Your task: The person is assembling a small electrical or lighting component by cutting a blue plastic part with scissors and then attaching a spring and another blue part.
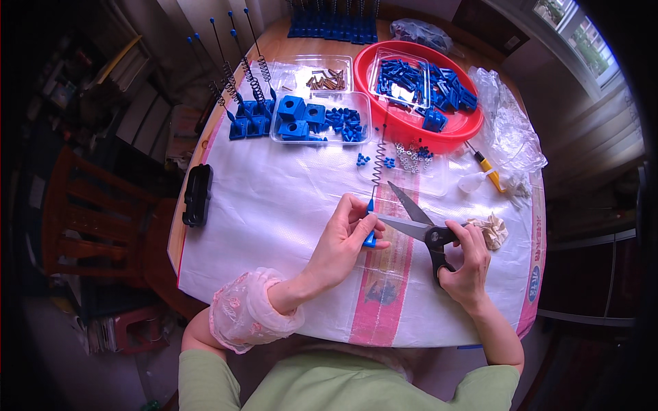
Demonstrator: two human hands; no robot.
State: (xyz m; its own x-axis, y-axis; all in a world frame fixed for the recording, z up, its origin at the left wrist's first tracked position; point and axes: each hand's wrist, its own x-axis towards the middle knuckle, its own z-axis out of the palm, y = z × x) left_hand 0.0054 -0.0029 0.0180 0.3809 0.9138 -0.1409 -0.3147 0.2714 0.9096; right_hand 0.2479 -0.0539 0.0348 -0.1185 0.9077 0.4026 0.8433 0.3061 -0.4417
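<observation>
On the tabletop (319, 49), spring stands (249, 125) occupy the rear left, a tub (312, 142) containing parts (344, 123) sits just right of them, a basin (473, 130) further right, and wrapping (507, 127) lies right of the basin.

Worn on the person's head, the left of two side-by-side fisheye cameras looks down and forward across the counter (274, 44), upright and unmirrored. The left hand (339, 243) and right hand (471, 264) work near mid-frame, close to the lens, while the wearer's green shirt (308, 385) fills the lower edge. The wide view spans nearly the whole counter and reaches a chair (96, 216) at left and, farther off, a window (586, 44) at upper right. Straight edges bend toward the rim; the corners are black.
</observation>
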